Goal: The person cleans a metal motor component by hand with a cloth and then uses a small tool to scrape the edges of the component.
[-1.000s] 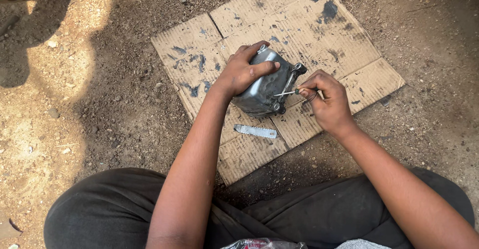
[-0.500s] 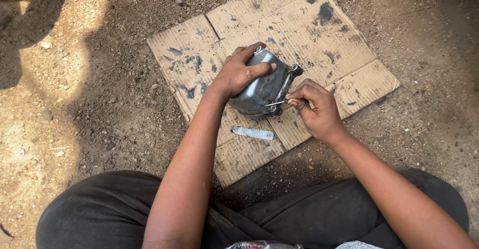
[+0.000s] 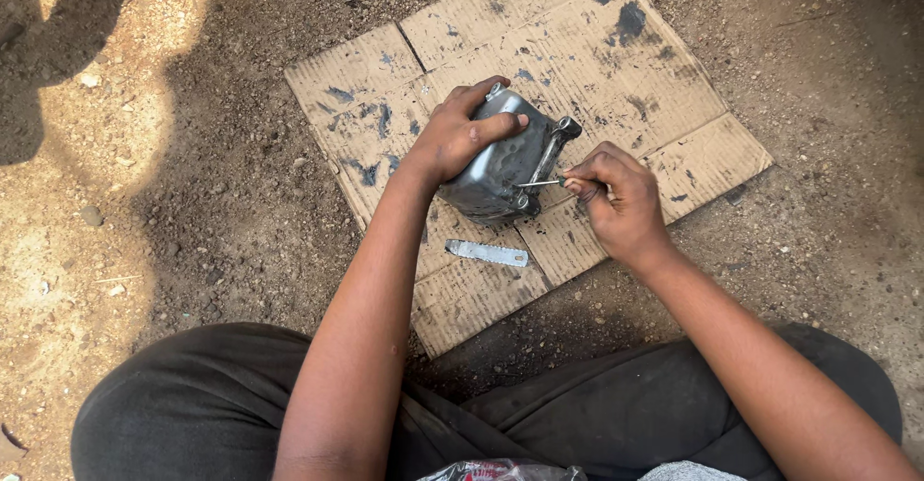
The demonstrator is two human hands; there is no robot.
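On the dirt ground lies a stained cardboard sheet; the left hand clasps the grey metal housing; the right hand pinches a thin tool, pointing left at the housing's right edge.

outdoor roadside repair spot; bare dirt ground (stony), oil-stained cardboard as workbench

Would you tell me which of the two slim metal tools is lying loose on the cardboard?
The flat toothed metal strip, lying untouched below the grey metal cover. The thin metal pick is pinched in the right hand.
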